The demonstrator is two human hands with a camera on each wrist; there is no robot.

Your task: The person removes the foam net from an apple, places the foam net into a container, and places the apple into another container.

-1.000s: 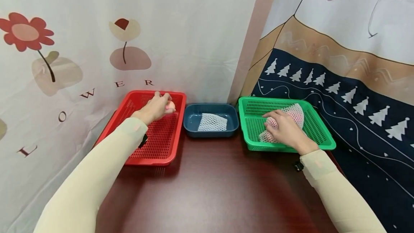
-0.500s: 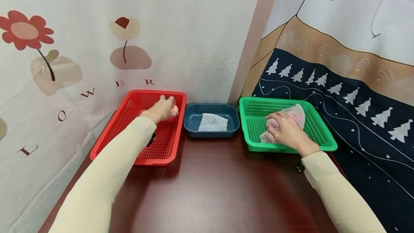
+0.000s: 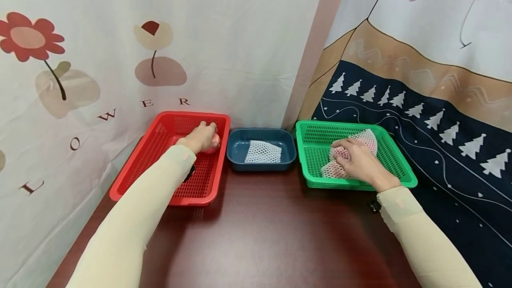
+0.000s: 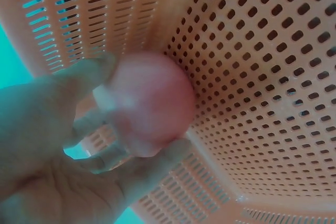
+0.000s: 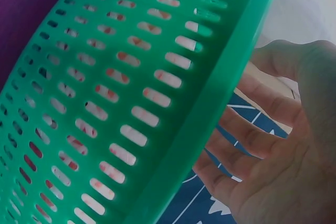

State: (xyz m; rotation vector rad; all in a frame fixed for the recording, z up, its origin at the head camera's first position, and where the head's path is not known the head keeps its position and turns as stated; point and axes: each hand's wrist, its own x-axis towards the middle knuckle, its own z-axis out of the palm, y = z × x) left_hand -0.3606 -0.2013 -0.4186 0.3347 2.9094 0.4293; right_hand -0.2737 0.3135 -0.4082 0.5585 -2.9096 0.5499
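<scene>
Curtain (image 3: 240,57) lettered "LOWER"; left fingers (image 4: 155,169) hold round pink object (image 4: 152,103), right fingers (image 5: 254,136) loosely spread

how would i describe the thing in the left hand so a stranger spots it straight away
On the dark table, find the red basket on the person's left. Inside it, the left hand grips a round, smooth pink ball. It is bare, while the pink in the green basket shows through white net.

A white curtain (image 3: 240,34) is printed with a red flower (image 3: 28,38) (far left), navy cloth (image 3: 466,170) is patterned with fir trees (image 3: 473,148), and light is reflected by the desk (image 3: 256,234).
</scene>
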